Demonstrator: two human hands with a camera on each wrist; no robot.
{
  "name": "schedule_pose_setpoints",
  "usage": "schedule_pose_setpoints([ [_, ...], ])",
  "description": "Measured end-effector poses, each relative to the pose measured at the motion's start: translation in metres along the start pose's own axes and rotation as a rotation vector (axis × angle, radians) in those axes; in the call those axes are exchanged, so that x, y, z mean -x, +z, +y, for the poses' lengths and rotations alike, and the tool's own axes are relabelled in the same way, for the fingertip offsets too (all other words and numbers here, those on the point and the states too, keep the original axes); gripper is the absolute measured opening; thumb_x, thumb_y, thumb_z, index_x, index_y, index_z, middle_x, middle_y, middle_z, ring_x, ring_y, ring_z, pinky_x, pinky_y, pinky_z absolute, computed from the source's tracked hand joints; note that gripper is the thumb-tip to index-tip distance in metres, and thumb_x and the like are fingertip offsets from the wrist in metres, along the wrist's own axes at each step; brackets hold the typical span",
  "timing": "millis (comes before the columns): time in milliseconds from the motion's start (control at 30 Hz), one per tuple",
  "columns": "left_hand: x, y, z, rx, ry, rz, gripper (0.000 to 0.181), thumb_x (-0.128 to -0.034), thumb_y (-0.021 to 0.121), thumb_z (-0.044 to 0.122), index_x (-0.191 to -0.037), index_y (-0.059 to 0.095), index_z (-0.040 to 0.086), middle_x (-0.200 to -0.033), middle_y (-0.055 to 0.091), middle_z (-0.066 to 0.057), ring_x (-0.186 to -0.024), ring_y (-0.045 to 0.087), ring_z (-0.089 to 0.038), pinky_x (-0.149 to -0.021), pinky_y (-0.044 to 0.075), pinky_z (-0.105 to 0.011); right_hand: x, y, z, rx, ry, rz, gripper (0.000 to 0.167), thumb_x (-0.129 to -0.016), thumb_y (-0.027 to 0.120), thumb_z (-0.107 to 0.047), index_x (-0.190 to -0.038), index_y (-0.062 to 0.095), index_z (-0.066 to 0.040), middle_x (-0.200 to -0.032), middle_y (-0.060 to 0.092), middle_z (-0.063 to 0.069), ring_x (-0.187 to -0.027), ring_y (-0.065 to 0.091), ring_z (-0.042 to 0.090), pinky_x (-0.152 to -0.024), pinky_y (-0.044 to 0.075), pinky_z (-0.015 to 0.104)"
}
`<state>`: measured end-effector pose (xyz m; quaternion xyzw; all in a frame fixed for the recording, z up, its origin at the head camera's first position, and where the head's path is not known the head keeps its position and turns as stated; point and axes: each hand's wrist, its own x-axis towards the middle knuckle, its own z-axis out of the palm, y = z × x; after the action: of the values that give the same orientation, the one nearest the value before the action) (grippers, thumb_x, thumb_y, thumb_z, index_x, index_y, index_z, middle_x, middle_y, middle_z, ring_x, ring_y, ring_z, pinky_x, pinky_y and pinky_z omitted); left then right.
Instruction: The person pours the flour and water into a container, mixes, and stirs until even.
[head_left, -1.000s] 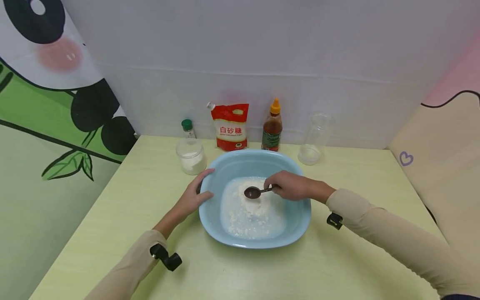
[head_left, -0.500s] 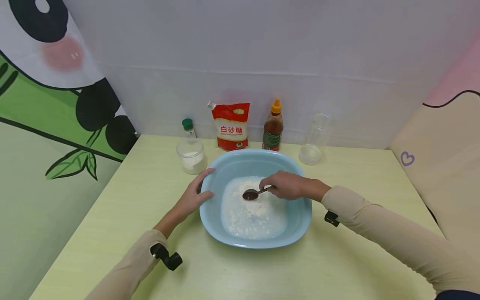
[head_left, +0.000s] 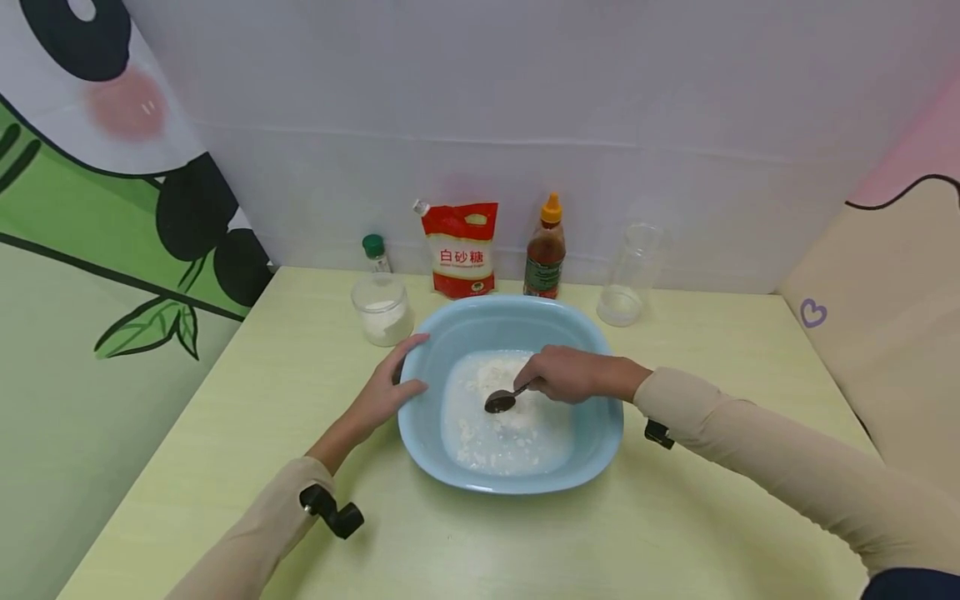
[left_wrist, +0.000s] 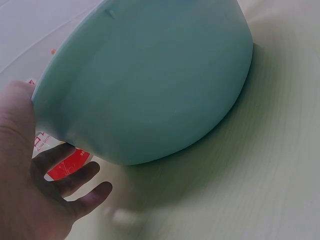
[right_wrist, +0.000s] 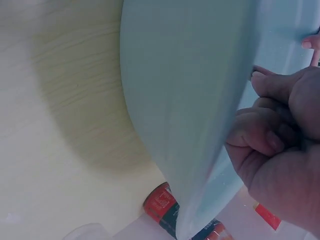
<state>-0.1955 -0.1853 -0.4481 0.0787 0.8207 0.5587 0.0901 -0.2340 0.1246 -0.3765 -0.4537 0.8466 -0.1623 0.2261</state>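
A light blue plastic basin [head_left: 510, 485] stands on the table, holding a cloudy white liquid with lumpy white powder [head_left: 510, 442]. My left hand [head_left: 378, 396] grips its left rim; in the left wrist view the thumb lies at the rim and the other fingers spread outside the wall. Over the basin, my right hand [head_left: 573, 373] holds a small dark brown spoon [head_left: 500, 402] by its handle, fingers curled. The spoon's bowl is low at the white mixture; whether it touches cannot be told. In the right wrist view, the basin wall [right_wrist: 185, 75] hides most of the spoon.
Behind the basin stand a clear jar of white powder [head_left: 383, 321], a green-capped shaker [head_left: 373, 247], a red and white sugar pouch [head_left: 462, 254], and a sauce bottle with a yellow cap [head_left: 545, 258]. A clear tall container [head_left: 628, 279] stands at the back right, before a white wall.
My right hand and the spoon have shifted slightly left and toward me, and the spoon looks lower over the mixture. The left hand keeps its place on the rim.
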Motion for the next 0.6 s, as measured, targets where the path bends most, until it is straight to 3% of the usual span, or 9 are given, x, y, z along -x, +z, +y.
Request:
schedule_pose_setpoints([
  [233, -0.001, 0.000, 0.001, 0.002, 0.006, -0.002, 0.072, -0.0881, 0.060, 0.004, -0.154, 0.034, 0.018, -0.164, 0.023, -0.016, -0.139, 0.038, -0.045, -0.106, 0.042, -0.060, -0.008, -0.010, 0.009, 0.097, 0.094, 0.037, 0.032, -0.098, 0.051, 0.001, -0.121, 0.071, -0.006, -0.118, 0.073, 0.009, -0.098, 0.067, 0.018, -0.085, 0.053, 0.030],
  [400, -0.001, 0.000, 0.000, -0.003, 0.007, -0.002, 0.072, -0.0880, 0.060, 0.004, -0.154, 0.034, 0.018, -0.164, 0.023, -0.016, -0.140, 0.037, -0.045, -0.106, 0.042, -0.060, -0.006, -0.017, 0.019, 0.118, 0.129, 0.042, 0.032, -0.094, 0.047, 0.007, -0.105, 0.074, -0.005, -0.091, 0.069, 0.007, -0.072, 0.043, 0.014, -0.067, 0.038, 0.026],
  [500, -0.001, 0.000, 0.001, -0.003, 0.000, -0.004, 0.072, -0.0883, 0.060, 0.005, -0.154, 0.033, 0.018, -0.164, 0.022, -0.016, -0.140, 0.036, -0.045, -0.107, 0.041, -0.060, -0.003, -0.020, 0.021, 0.089, 0.129, 0.022, 0.032, -0.095, 0.047, 0.006, -0.106, 0.075, -0.005, -0.096, 0.072, 0.007, -0.070, 0.043, 0.012, -0.065, 0.037, 0.025],
  [600, -0.001, 0.000, 0.001, -0.001, 0.001, -0.002, 0.072, -0.0885, 0.059, 0.005, -0.155, 0.033, 0.018, -0.165, 0.021, -0.016, -0.141, 0.036, -0.045, -0.107, 0.040, -0.060, -0.001, -0.022, 0.017, 0.055, 0.127, -0.023, 0.032, -0.097, 0.050, 0.003, -0.116, 0.074, -0.005, -0.114, 0.074, 0.010, -0.083, 0.059, 0.013, -0.074, 0.049, 0.026],
])
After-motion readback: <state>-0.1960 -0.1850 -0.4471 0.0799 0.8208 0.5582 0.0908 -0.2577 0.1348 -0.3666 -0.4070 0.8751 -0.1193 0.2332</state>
